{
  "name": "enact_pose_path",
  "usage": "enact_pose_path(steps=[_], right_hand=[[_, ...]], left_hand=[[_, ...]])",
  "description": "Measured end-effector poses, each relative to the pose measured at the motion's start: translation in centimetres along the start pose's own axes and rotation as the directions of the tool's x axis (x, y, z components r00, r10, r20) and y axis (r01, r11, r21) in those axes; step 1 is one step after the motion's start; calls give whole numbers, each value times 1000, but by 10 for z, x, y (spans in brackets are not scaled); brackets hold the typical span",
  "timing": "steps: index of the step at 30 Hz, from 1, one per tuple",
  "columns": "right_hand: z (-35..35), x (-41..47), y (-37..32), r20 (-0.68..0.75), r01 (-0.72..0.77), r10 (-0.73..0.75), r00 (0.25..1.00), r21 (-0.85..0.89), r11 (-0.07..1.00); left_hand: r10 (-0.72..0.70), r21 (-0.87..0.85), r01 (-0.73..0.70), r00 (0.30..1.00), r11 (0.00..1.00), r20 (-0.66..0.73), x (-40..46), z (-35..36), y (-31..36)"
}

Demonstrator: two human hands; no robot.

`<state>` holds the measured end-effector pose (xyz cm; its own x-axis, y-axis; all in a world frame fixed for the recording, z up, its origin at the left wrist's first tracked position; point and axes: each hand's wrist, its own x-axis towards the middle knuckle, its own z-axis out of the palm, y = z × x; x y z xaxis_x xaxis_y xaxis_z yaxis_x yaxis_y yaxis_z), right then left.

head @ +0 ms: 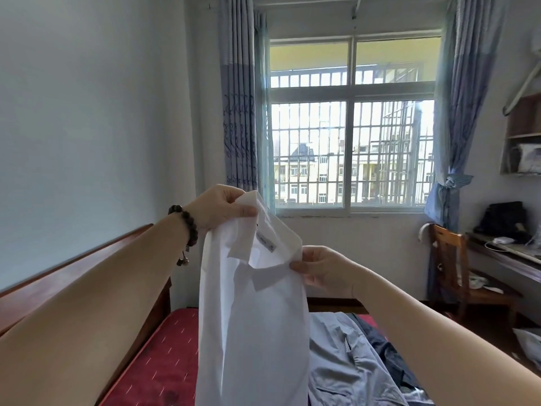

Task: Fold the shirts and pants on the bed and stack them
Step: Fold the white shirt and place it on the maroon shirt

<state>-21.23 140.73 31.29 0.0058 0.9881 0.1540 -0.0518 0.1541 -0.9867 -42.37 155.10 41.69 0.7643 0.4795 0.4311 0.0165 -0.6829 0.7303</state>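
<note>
white shirt (251, 317) between both hands

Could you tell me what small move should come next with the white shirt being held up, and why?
Probably spread the hands apart to open the shoulders. The left hand and right hand both pinch the white shirt near its collar, close together, so it hangs narrow and bunched above the bed, not yet flat enough to fold.

White shirt (251, 317) between 2 hands
</note>
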Motion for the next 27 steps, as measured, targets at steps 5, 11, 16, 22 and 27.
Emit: enact_pose_path(steps=[5, 11, 16, 22, 27], right_hand=[[-5, 5, -26, -283, 177, -226, 932, -188, 966], [-5, 13, -67, -200, 164, -497, 844, -787, 595], [-13, 13, -94, -114, 86, -519, 847, -934, 346], [-28, 6, -101, -212, 51, -383, 899, -818, 572], [-37, -1, -101, -276, 30, -456, 846, -829, 559]], left_hand=[[16, 159, -3, 996, 987, -86, -3, -14, -9], [-29, 309, 60, 994, 949, -103, -2, -19, -24], [6, 225, 29, 988, 974, -154, -8, -18, -32], [65, 138, -24, 951, 990, -302, -9, -1, -39], [32, 452, 22, 993, 892, -111, -11, 1, -51]])
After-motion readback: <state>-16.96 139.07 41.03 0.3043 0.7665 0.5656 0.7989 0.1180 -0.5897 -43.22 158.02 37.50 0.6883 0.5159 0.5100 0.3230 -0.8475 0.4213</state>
